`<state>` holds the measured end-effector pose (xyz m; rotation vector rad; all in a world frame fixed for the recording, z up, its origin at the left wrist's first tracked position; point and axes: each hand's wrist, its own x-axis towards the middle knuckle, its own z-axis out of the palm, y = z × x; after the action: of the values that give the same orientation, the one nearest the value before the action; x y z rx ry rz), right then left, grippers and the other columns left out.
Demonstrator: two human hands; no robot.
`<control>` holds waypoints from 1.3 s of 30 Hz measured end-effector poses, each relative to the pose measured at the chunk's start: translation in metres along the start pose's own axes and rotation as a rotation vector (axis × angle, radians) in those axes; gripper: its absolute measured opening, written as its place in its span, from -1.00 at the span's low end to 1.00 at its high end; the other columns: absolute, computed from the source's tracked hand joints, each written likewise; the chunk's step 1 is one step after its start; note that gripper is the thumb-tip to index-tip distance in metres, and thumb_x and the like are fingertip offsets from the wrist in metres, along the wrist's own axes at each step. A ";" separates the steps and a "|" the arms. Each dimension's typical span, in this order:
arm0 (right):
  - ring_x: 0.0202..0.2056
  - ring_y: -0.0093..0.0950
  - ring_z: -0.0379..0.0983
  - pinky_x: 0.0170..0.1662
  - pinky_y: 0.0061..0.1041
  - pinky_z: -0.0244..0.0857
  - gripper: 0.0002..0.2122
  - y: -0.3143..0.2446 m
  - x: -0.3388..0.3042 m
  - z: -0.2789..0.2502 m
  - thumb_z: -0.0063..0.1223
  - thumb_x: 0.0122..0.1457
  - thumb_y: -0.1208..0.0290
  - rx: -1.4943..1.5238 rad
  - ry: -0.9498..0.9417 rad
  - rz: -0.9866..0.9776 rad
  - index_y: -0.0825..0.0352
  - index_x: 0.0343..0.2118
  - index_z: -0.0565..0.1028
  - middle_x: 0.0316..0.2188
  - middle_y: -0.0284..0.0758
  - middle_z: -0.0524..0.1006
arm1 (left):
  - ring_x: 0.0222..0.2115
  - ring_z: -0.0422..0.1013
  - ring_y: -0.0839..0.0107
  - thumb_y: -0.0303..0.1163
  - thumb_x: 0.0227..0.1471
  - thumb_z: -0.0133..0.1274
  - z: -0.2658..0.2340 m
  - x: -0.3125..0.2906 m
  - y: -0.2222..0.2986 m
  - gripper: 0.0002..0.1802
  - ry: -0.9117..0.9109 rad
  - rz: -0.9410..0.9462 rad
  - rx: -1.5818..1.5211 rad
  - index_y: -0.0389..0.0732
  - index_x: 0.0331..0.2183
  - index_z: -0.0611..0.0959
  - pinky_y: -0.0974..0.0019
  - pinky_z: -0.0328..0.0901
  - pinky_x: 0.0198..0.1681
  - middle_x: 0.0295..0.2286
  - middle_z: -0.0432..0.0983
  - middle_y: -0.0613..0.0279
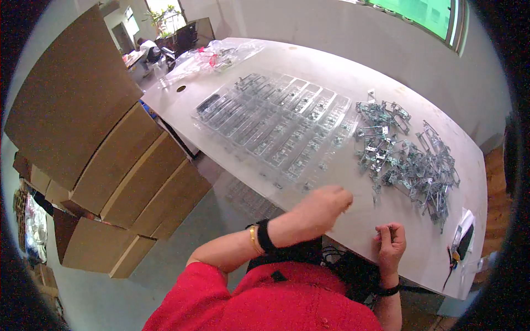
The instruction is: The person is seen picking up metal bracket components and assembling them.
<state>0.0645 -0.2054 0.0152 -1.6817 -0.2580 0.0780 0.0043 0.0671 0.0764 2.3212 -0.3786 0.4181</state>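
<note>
Far left, a stack of brown cardboard boxes (105, 149) stands on the floor beside the white table (353, 71). Up at the far end of the table lies a heap of crumpled clear plastic bags (215, 55). Moving right, clear plastic trays (276, 118) stretch across the table's middle, their long slots holding small metal parts.

Near the table's near edge comes the left hand (323, 205), blurred, hovering just over the tabletop near the closest tray corner; a black band and a gold bangle sit on that wrist. Its fingers look curled in, but whether they clamp anything I cannot tell through the blur.

Further right, the right hand (391, 243) rests at the near edge, fingers pinched together on a small metal piece (380, 236), barely visible between the fingertips.

Beyond it, to the right, sprawls a tangled pile of silvery metal clips (411, 157), well apart from both hands. At the far right near corner sits a small black device (464, 241) with a cable.
</note>
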 end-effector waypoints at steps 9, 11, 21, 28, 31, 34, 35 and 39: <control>-0.47 -0.74 0.39 -0.37 -0.69 0.36 -0.96 0.005 0.004 -0.004 0.06 0.35 0.49 0.032 -0.036 0.044 0.27 -0.28 0.45 -0.39 -0.45 0.56 | -0.37 0.59 0.20 -0.48 0.04 0.15 -0.124 0.035 -0.043 -0.87 0.490 -0.224 0.300 -0.25 -0.31 0.69 0.23 0.43 -0.27 -0.40 0.64 0.02; -0.46 -0.65 0.46 -0.40 -0.62 0.37 -0.96 0.019 0.006 -0.006 0.11 0.30 0.51 -0.018 -0.052 -0.042 0.27 -0.29 0.47 -0.42 -0.41 0.58 | -0.41 0.59 0.18 -0.42 0.04 0.16 -0.153 0.036 -0.066 -0.84 0.569 -0.246 0.457 -0.25 -0.31 0.70 0.22 0.42 -0.29 -0.43 0.65 0.02; -0.48 -0.62 0.49 -0.41 -0.60 0.39 -0.97 0.011 0.004 -0.004 0.08 0.31 0.53 -0.074 -0.023 -0.056 0.29 -0.30 0.47 -0.43 -0.35 0.61 | -0.35 0.59 -0.05 -0.41 -0.05 0.11 -0.257 0.067 -0.148 -0.83 0.647 -0.430 0.727 -0.26 -0.43 0.74 0.06 0.44 -0.19 -0.44 0.64 -0.14; -0.51 -0.64 0.46 -0.47 -0.60 0.35 -0.94 0.017 0.004 -0.005 0.10 0.28 0.55 -0.003 -0.006 -0.006 0.29 -0.32 0.46 -0.47 -0.37 0.58 | -0.20 0.59 -0.08 -0.44 -0.07 0.08 -0.252 0.109 -0.190 -0.77 0.401 -0.606 0.772 -0.29 -0.38 0.78 0.06 0.46 -0.07 -0.32 0.63 -0.27; -0.48 -0.67 0.44 -0.42 -0.63 0.36 -0.95 0.009 0.005 -0.007 0.09 0.31 0.52 -0.020 -0.036 0.042 0.29 -0.30 0.44 -0.44 -0.39 0.57 | -0.18 0.59 -0.10 -0.45 -0.05 0.07 -0.247 0.121 -0.204 -0.74 0.350 -0.654 0.802 -0.37 -0.33 0.75 0.06 0.46 -0.05 -0.29 0.63 -0.28; -0.43 -0.69 0.44 -0.36 -0.65 0.38 -0.95 0.003 0.003 -0.007 0.06 0.34 0.50 -0.017 -0.068 0.099 0.29 -0.26 0.42 -0.40 -0.39 0.58 | -0.16 0.58 -0.12 -0.48 -0.03 0.06 -0.240 0.132 -0.209 -0.72 0.317 -0.741 0.762 -0.42 -0.30 0.73 0.06 0.46 -0.03 -0.25 0.61 -0.32; -0.44 -0.69 0.44 -0.36 -0.65 0.39 -0.95 0.003 0.002 -0.007 0.05 0.34 0.50 -0.013 -0.066 0.115 0.30 -0.26 0.42 -0.39 -0.38 0.58 | -0.16 0.58 -0.12 -0.48 -0.03 0.06 -0.238 0.136 -0.210 -0.72 0.317 -0.738 0.758 -0.42 -0.30 0.73 0.06 0.46 -0.03 -0.25 0.61 -0.32; -0.44 -0.68 0.44 -0.35 -0.65 0.39 -0.96 0.002 0.002 -0.006 0.04 0.35 0.51 -0.054 -0.059 0.078 0.30 -0.26 0.42 -0.38 -0.36 0.58 | -0.13 0.57 -0.11 -0.49 -0.01 0.05 -0.234 0.141 -0.219 -0.73 0.268 -0.785 0.750 -0.40 -0.28 0.73 0.06 0.45 -0.01 -0.22 0.61 -0.31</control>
<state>0.0682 -0.2105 0.0144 -1.7452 -0.2409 0.1802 0.1724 0.3629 0.1564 2.8019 0.9515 0.5075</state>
